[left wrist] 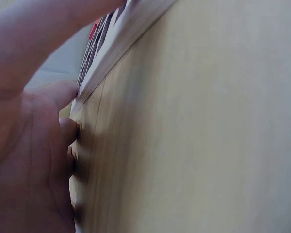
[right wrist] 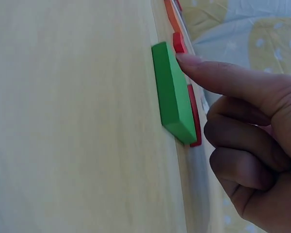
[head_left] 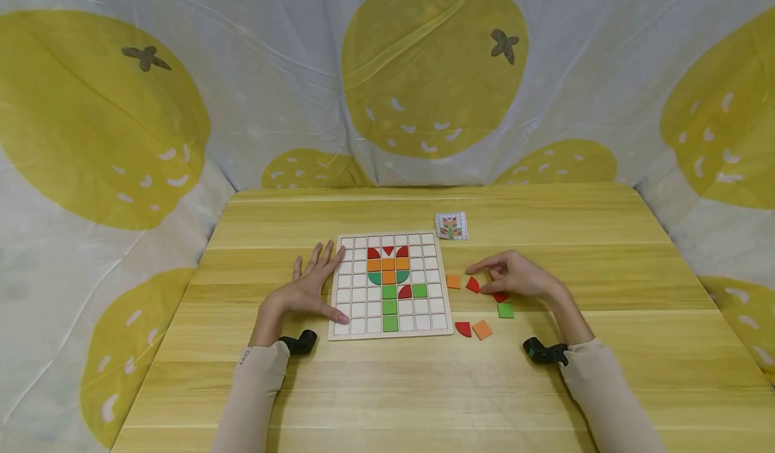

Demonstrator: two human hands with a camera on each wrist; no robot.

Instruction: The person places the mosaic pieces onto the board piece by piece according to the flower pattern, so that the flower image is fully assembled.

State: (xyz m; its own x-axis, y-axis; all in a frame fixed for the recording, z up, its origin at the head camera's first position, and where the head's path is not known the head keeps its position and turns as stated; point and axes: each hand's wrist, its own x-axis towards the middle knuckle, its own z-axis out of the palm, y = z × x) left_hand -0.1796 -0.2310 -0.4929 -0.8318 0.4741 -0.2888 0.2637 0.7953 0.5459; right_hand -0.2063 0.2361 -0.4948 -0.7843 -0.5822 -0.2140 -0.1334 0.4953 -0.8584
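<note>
A wooden grid board (head_left: 360, 337) holds colored tiles in a flower shape of red, orange and green. My left hand (head_left: 307, 288) spreads its fingers at the board's left edge, with the thumb on the near corner and a fingertip on the upper left edge. In the left wrist view, the thumb reaches over the board's rim (left wrist: 131, 41). My right hand (head_left: 514, 274) has its index finger and thumb on either side of a red quarter-circle tile (head_left: 472, 285); the thumb tip is close beside it. The right hand's other fingers are curled. A firm pinch is not visible.
Right of the board lie an orange square (head_left: 453, 281), another red tile (head_left: 500, 297) partly under the right hand, and a green square (head_left: 505, 310). Nearer are a red quarter-circle (head_left: 463, 330) and a tilted orange square (head_left: 482, 330). A pattern card (head_left: 451, 225) lies beyond the board.
</note>
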